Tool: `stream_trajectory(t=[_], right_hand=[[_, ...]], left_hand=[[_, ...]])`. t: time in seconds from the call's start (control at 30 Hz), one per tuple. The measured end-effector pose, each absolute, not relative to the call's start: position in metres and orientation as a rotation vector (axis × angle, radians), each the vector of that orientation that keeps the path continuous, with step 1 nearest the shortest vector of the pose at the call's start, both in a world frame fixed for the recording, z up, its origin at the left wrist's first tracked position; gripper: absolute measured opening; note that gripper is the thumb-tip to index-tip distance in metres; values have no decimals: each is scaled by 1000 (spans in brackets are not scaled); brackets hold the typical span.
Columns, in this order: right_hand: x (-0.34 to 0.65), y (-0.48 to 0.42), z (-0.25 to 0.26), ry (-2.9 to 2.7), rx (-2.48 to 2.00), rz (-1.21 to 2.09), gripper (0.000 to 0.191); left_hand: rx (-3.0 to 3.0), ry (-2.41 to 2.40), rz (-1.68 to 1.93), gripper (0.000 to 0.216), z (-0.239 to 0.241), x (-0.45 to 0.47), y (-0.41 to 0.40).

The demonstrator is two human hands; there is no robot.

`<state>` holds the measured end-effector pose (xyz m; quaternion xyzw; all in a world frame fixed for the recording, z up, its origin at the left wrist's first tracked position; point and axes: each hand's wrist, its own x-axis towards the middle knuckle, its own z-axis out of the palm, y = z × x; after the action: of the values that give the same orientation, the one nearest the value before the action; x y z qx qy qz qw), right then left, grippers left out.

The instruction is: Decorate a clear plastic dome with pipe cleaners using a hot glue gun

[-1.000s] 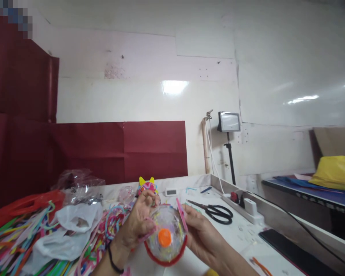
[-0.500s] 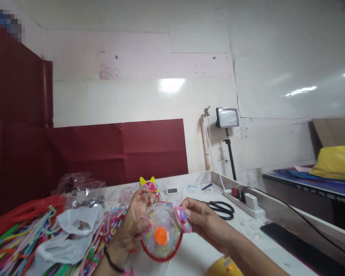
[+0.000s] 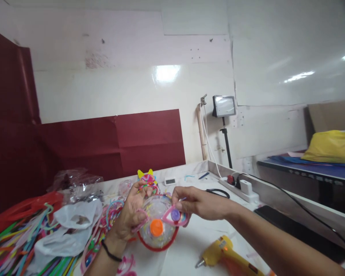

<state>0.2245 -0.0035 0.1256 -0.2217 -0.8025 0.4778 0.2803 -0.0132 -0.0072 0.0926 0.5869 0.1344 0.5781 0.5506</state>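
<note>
1. Bottle: one, with one orange cap and one red rim.
2. Eyes: one plainly seen; one further pink piece is mostly hidden, its kind unclear.
3. Glue gun: one.
4. Scissors: one pair, partly covered.
5. Phone: one.
6. Lamp: one.
7. Power strip: one, bearing one white charger.
8. Toy: one, with two yellow ears.
9. Display: one.
10. Pipe cleaners: many, too crowded to count.

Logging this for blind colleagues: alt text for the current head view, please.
The right hand holds a pink eye-shaped piece with a purple centre in front of a round, clear plastic object with an orange cap and red rim; the left hand holds its side. A yellow glue gun lies on the white table, multicoloured strips heaped left.
</note>
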Motion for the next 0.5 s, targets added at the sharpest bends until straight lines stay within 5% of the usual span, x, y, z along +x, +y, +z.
stream_trajectory(t=[0.3,0.5], right_hand=[[219,3,138,-2215,-590,1294,15],[213,1,140,-2136,-547,1250,10]], left_hand=[[1448,298,1355,68,94,-16,-3],[1362,379,1367,74,94,-23,0]])
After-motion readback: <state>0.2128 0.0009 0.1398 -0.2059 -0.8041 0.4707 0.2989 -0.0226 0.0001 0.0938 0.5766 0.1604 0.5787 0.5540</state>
